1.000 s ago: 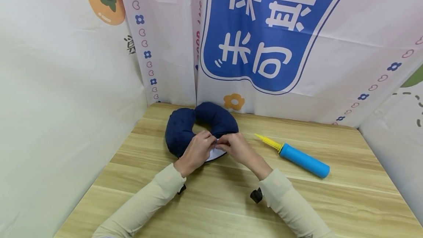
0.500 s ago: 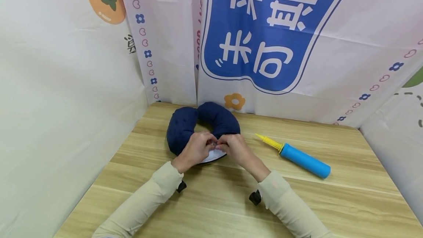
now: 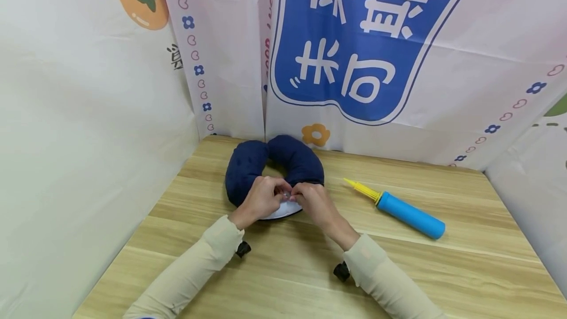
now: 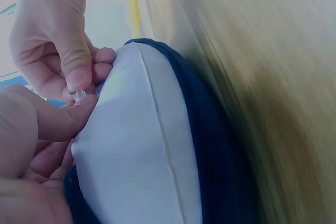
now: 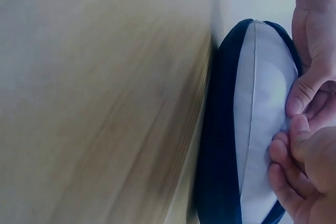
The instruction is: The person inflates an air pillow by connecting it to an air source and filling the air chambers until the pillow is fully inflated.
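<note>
A navy U-shaped neck pillow (image 3: 248, 166) lies on the table, its cover parted at the near curve. White inner bladder (image 4: 142, 140) bulges through that gap, a seam running along it. My left hand (image 3: 262, 197) pinches a small clear valve (image 4: 77, 95) on the bladder between thumb and fingers. From the other side my right hand (image 3: 315, 203) meets it, thumb and fingertips pinching at the valve's top. In the right wrist view both hands' fingertips come together at the edge of the white bladder (image 5: 268, 93), and the valve is hidden behind them.
A blue hand pump (image 3: 411, 214) with a yellow nozzle (image 3: 363, 190) lies to the right on the wood-grain table (image 3: 292, 279). Printed white cloth (image 3: 230, 63) hangs close behind the table, with plain white cloth (image 3: 88, 127) along the left.
Both hands stay at the valve. The right hand has drawn back slightly toward the person, and its fingers have shifted a little. The view has shifted slightly; the pump lies as before.
</note>
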